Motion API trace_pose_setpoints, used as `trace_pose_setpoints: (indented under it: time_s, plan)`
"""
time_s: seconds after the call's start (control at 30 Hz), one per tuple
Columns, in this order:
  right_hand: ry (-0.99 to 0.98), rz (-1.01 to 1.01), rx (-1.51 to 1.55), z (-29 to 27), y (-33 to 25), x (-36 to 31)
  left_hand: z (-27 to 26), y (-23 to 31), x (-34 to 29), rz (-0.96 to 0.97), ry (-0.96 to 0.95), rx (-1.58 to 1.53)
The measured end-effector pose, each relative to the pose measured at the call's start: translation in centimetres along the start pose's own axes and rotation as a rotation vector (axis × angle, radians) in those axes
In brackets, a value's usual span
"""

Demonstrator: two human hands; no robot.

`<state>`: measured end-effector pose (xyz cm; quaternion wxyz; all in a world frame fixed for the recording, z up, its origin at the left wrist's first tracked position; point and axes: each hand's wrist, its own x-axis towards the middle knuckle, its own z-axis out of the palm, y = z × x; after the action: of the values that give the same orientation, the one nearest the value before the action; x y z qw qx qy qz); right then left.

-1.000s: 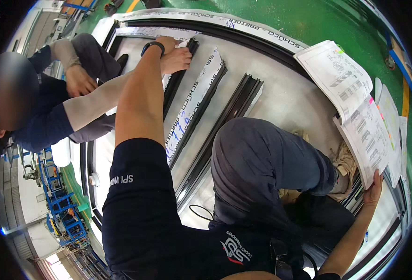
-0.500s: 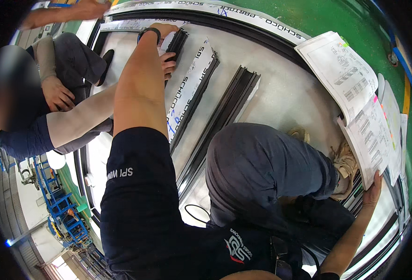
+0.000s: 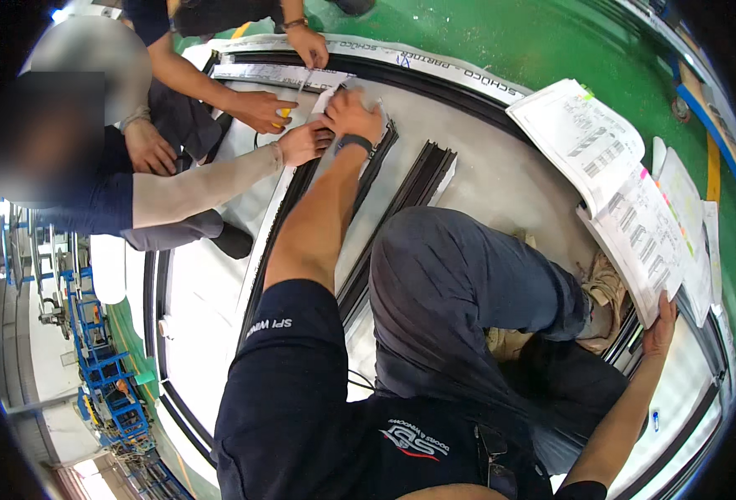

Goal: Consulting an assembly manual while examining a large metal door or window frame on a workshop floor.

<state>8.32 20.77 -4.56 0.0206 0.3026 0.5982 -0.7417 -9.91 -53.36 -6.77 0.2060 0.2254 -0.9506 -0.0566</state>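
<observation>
My left hand (image 3: 355, 115), a dark band on its wrist, is over the far ends of the black metal profiles; motion blurs its fingers. Beneath and beside it lie a long black profile (image 3: 295, 200) and a shorter profile with white film (image 3: 375, 167). A third grooved black profile (image 3: 401, 200) lies to the right. My right hand (image 3: 660, 327) grips the lower edge of an open booklet of technical drawings (image 3: 639, 229). A co-worker's hand (image 3: 305, 143) rests on the long profile, while another person's hand (image 3: 260, 110) holds a yellow tape measure (image 3: 283, 113).
A black frame with white printed film (image 3: 460, 73) curves along the far side. My bent knee (image 3: 426, 258) rises beside the profiles. More papers (image 3: 691, 242) lie right of the booklet. A blue pen (image 3: 655, 419) lies at lower right. Blue racks (image 3: 118, 375) stand at left.
My left hand has moved right and slightly nearer. A second person's hands with a tape measure are now at the profile ends. My right hand still holds the booklet.
</observation>
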Motion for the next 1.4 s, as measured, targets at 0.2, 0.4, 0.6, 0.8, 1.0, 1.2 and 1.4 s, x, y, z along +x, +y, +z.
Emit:
trace_pose_setpoints:
  time_s: [0.2, 0.4, 0.6, 0.8, 1.0, 1.2, 1.4]
  plan:
    - [-0.082, -0.043, 0.012, 0.1, 0.0, -0.1, -8.8, 10.4, -2.7, 0.230, 0.228, -0.316]
    - [-0.099, -0.119, 0.019, 0.0, 0.7, 0.0, -20.0, 24.9, -2.2, 0.531, 0.197, -0.566]
    - [-0.135, -0.125, 0.037, 0.6, 0.6, -0.2, -21.3, 33.5, -6.9, 0.491, -0.138, -0.817]
    - [-0.150, -0.119, 0.003, 1.0, 0.1, -1.8, -15.7, 32.3, -10.6, 0.496, -0.346, -0.716]
    - [-0.182, -0.059, -0.023, 1.6, -0.3, -2.8, -18.6, 34.1, -9.9, 0.394, -0.227, -1.008]
    - [-0.120, 0.034, -0.049, 1.9, -0.9, -3.2, -19.2, 33.7, -10.0, 0.366, -0.264, -1.063]
    - [-0.177, 0.110, -0.056, 2.5, -2.2, -2.9, -17.7, 32.4, -10.7, 0.304, -0.325, -1.145]
